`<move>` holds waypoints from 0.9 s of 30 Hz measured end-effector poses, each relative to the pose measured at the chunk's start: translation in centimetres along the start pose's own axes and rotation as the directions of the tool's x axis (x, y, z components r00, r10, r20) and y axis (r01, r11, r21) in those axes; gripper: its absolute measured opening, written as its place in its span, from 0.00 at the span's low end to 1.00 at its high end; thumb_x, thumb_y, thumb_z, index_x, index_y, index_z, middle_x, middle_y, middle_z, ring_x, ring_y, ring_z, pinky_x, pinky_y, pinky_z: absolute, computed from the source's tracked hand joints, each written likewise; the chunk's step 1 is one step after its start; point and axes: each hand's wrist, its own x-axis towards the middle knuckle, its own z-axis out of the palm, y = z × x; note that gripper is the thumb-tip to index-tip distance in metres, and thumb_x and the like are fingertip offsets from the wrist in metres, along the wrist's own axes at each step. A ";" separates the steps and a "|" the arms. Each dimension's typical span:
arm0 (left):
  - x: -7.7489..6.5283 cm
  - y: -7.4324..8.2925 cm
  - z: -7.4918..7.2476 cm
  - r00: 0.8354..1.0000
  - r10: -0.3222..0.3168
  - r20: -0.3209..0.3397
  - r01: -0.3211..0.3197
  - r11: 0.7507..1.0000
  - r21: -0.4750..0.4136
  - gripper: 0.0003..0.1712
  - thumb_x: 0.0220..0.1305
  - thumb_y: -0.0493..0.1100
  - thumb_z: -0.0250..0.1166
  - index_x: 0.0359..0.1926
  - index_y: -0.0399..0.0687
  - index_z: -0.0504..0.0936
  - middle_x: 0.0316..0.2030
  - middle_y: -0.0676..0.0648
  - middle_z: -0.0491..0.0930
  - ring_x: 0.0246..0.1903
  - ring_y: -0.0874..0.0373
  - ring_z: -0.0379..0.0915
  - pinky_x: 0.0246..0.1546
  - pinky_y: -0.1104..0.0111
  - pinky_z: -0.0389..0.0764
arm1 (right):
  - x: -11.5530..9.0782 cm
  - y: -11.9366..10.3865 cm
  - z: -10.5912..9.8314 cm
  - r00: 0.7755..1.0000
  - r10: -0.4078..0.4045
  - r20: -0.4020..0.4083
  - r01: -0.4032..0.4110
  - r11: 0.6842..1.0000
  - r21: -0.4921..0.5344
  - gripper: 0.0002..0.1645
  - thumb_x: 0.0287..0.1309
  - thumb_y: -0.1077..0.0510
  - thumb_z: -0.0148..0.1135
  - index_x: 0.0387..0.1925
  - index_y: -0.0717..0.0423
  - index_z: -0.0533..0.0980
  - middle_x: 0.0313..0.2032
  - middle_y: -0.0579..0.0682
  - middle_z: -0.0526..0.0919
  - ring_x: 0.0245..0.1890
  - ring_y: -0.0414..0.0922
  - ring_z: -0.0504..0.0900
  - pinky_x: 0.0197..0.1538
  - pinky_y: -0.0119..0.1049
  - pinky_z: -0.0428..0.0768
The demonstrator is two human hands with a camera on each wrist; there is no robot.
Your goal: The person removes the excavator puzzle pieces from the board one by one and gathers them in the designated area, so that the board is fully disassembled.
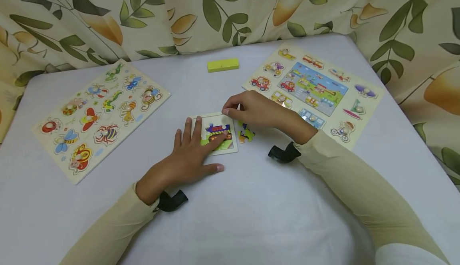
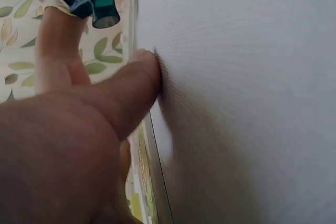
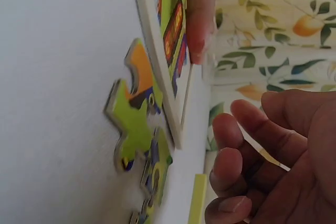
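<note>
A small framed jigsaw puzzle point(image 1: 232, 147) with a purple and orange vehicle picture lies flat mid-table. Over its left side spreads my left hand point(image 1: 192, 155), index finger resting on the picture and thumb point(image 2: 139, 74) out on the cloth. My right hand point(image 1: 253, 109) hovers by the frame's upper right corner, its fingers loosely bent. From the right wrist view, nothing shows between those fingertips point(image 3: 228, 166). Several loose jigsaw pieces point(image 3: 131, 124), green, orange and dark, lie beside the frame's right edge, partly under the right hand in the head view.
An insect peg board point(image 1: 118, 131) lies at the left, a vehicle peg board point(image 1: 332, 123) at the right, close to the right forearm. Further back is a yellow-green box point(image 1: 223, 65). A leaf-patterned curtain point(image 1: 223, 13) hangs behind the white-covered table point(image 1: 244, 217).
</note>
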 end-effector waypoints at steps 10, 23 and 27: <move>0.0 0.2 -0.1 1.000 0.002 0.028 -0.002 1.000 -0.001 0.45 0.62 0.66 0.61 0.75 0.75 0.51 0.72 0.33 0.19 0.68 0.36 0.05 0.62 0.36 0.25 | 0.9 -0.7 0.5 0.999 0.018 0.040 -0.017 1.000 -0.010 0.16 0.71 0.53 0.54 0.49 0.57 0.82 0.40 0.47 0.84 0.38 0.44 0.75 0.42 0.38 0.72; 0.1 0.0 0.0 1.000 0.007 0.030 -0.007 1.000 0.025 0.43 0.62 0.68 0.59 0.75 0.75 0.52 0.72 0.34 0.18 0.67 0.37 0.04 0.62 0.36 0.26 | 2.0 -1.1 1.6 0.993 0.008 0.117 -0.009 1.000 0.014 0.18 0.72 0.52 0.52 0.50 0.58 0.82 0.40 0.48 0.82 0.37 0.44 0.76 0.43 0.37 0.73; 0.0 0.0 0.1 1.000 0.014 0.024 -0.014 0.999 0.029 0.43 0.62 0.69 0.58 0.75 0.74 0.52 0.72 0.34 0.18 0.68 0.36 0.05 0.62 0.36 0.27 | 2.1 -1.1 1.8 0.991 -0.003 0.133 0.002 1.000 0.008 0.17 0.72 0.54 0.52 0.49 0.58 0.83 0.37 0.49 0.81 0.35 0.45 0.75 0.40 0.37 0.73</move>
